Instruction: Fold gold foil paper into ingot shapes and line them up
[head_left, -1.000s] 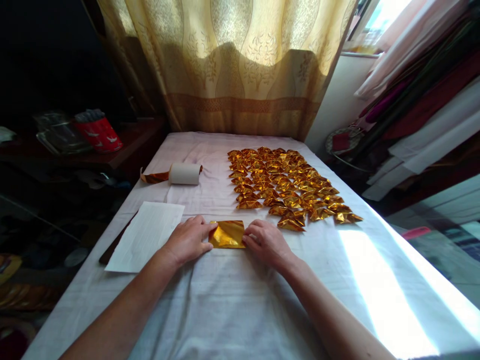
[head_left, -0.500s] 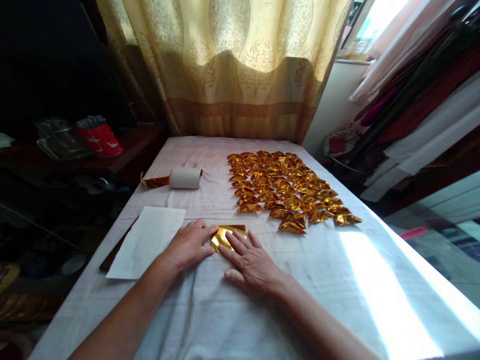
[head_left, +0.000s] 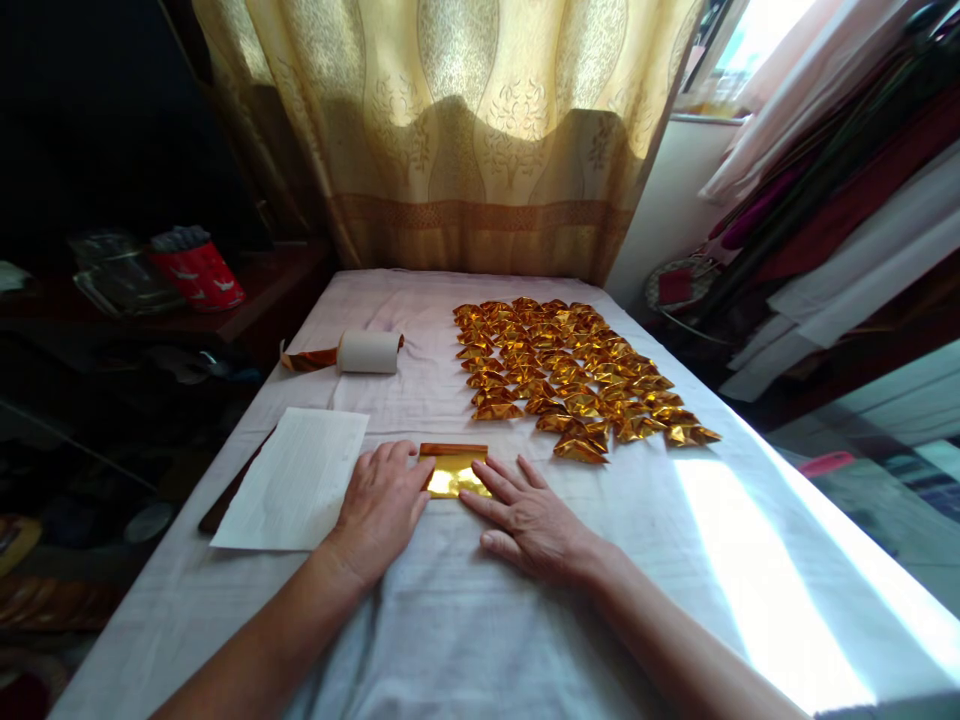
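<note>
A shiny gold foil sheet (head_left: 453,476) lies flat on the white cloth, with a darker folded strip along its far edge. My left hand (head_left: 384,497) rests at the sheet's left edge, fingers laid down and a fingertip on the foil. At the right edge my right hand (head_left: 534,522) is spread flat, its fingertips touching the foil and its thumb apart on the cloth. Neither hand grips anything. Beyond the right hand sit several rows of folded gold foil pieces (head_left: 562,365), shaped like small ingots.
A white sheet of paper (head_left: 296,480) lies on a dark flat object left of my left hand. Farther back is a pale roll (head_left: 369,352) with a foil strip (head_left: 309,360) beside it. A red patterned container (head_left: 199,272) stands on the side furniture. A yellow curtain (head_left: 480,150) hangs behind.
My right hand has slid right from the middle of the foil to its right edge, uncovering more of it. The left hand has shifted slightly, its thumb drawn in closer.
</note>
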